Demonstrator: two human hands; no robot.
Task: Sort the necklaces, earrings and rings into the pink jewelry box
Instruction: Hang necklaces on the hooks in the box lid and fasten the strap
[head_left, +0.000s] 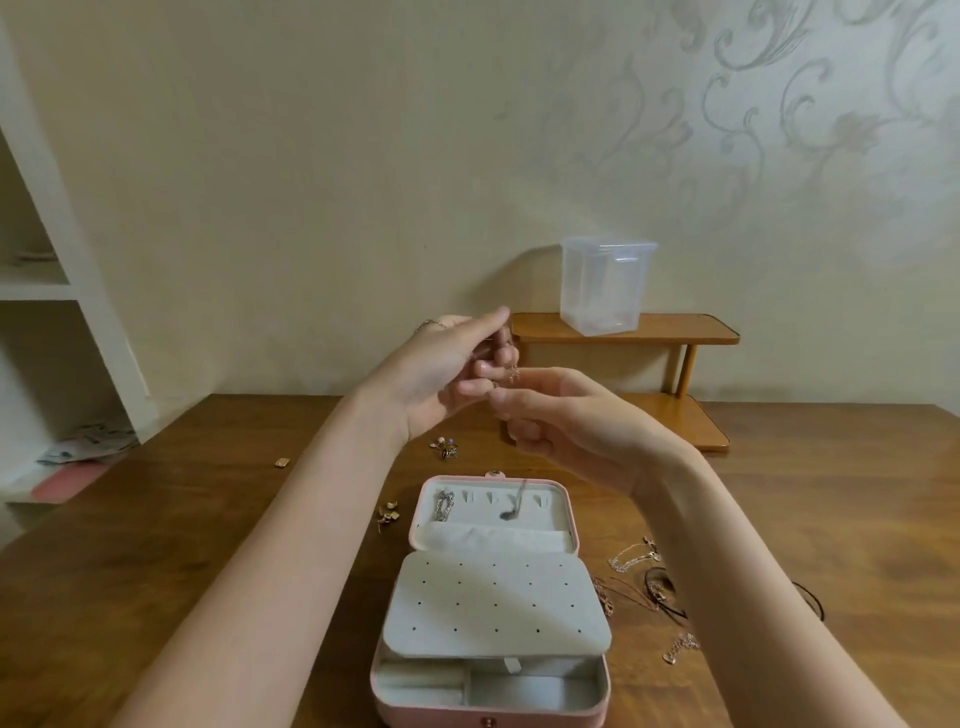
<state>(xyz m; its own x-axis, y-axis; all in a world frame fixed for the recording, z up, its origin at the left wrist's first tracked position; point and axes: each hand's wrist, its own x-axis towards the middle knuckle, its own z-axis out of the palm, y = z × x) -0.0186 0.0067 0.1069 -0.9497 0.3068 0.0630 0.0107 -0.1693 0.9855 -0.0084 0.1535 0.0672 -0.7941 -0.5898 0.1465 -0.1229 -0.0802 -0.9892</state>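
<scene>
The pink jewelry box (488, 714) lies open on the wooden table, its lid (570, 512) tilted back with two chains hung inside and a grey perforated earring panel (493, 603) over the base. Both hands are raised above the box. My left hand (441, 371) and my right hand (561, 415) together pinch a thin necklace (511, 371) with a small pendant between their fingertips. Loose necklaces (639, 577) lie right of the box. Small earrings (388, 514) lie left of the lid, and rings (445, 447) lie behind it.
A two-tier wooden shelf (623, 332) stands at the back of the table with a clear plastic container (605, 286) on top. One small gold piece (282, 462) lies far left on the table. White shelving (62, 291) is at the left wall.
</scene>
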